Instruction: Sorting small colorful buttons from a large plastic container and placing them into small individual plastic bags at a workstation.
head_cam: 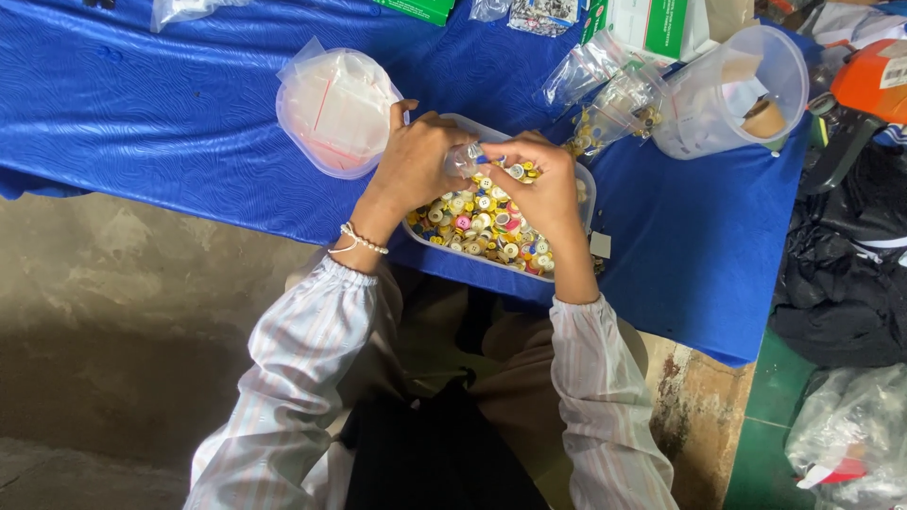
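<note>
A shallow clear tray [452, 121] full of small round buttons [482, 225], mostly yellow and white, rests on the blue cloth near the table's front edge. My left hand [416, 162] is over the tray's left side, pinching a small clear plastic bag [463, 159] between its fingers. My right hand [543, 189] hovers over the tray's right side, fingers curled, touching the same little bag; a few buttons show near its fingertips. A beaded bracelet [357, 240] circles my left wrist.
A clear tub [333, 109] of empty small bags stands left of the tray. Filled bags [614, 94] and a tipped clear container [732, 90] lie at the right. Green and white boxes [652, 24] sit at the back. Dark cloth [850, 274] and an orange object [874, 80] lie beyond the table's right edge.
</note>
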